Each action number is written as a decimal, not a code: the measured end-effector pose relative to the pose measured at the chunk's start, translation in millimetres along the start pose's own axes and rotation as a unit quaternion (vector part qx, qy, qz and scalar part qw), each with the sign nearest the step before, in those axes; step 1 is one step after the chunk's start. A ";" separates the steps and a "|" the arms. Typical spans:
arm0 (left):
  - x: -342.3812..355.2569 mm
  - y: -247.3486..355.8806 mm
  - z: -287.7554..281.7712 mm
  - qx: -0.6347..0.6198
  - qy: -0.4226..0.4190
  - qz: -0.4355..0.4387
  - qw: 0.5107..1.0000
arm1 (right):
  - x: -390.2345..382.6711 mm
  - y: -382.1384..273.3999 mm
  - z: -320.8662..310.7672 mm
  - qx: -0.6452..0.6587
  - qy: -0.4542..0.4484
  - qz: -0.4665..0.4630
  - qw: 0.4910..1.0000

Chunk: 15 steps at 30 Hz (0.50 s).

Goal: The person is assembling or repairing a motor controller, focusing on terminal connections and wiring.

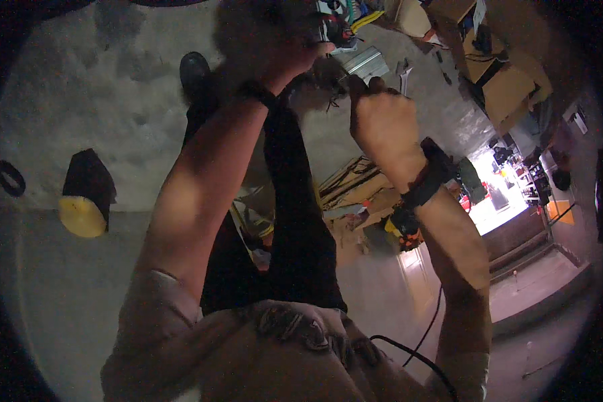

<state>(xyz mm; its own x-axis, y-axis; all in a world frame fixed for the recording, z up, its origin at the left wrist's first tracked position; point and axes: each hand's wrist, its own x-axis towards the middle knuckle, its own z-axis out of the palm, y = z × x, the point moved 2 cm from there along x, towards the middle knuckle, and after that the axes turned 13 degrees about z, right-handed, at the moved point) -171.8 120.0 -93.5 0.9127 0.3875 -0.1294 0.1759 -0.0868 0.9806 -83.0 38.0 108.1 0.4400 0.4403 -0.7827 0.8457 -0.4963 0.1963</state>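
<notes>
My left hand [293, 61] reaches in with a dark band at its wrist. Its fingers are bent beside a dark, shadowed object [323, 79], and one finger or thumb tip points right. My right hand [385, 120], also with a dark band at its wrist, is closed like a fist just right of that object. Whatever lies in its fingers is hidden. Short thin wires or strands [333, 102] stick out below the dark object. Just beyond, a shiny metal piece [366, 63] lies on the floor, with an open-ended wrench [403, 76] to its right.
A red and black tool [335, 30] and a yellow cable [368, 20] lie at the top. Open cardboard boxes [509, 90] stand at the upper right. At left are a black ring [11, 178] and a black thing with a yellow end [84, 216]. My legs straddle the middle.
</notes>
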 end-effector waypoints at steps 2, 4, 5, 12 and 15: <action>1.0 11.4 -5.2 0.105 -0.036 0.075 0.991 | 3.4 -1.1 2.0 0.030 -0.002 0.030 0.999; -15.2 -2.0 -5.4 0.089 -0.076 0.097 0.988 | 7.5 -0.9 2.5 0.072 0.015 0.113 0.991; -24.6 -7.7 0.3 0.068 -0.120 0.123 0.983 | 7.2 -1.5 7.2 0.070 0.017 0.112 0.991; -93.3 -37.4 43.0 -0.062 0.039 -0.077 0.994 | -11.5 -16.1 52.4 0.235 -0.017 0.111 0.965; -38.4 34.3 13.9 0.062 -0.085 -0.016 0.994 | -32.5 9.0 66.3 0.267 0.009 0.156 0.951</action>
<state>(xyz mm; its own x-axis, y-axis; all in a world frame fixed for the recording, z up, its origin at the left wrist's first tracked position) -195.7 89.4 -57.0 0.9530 0.2325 -0.1940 0.2409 -0.1938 0.9510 -109.7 -30.4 96.0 0.6533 0.2202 -0.7244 0.4010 -0.9122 0.0844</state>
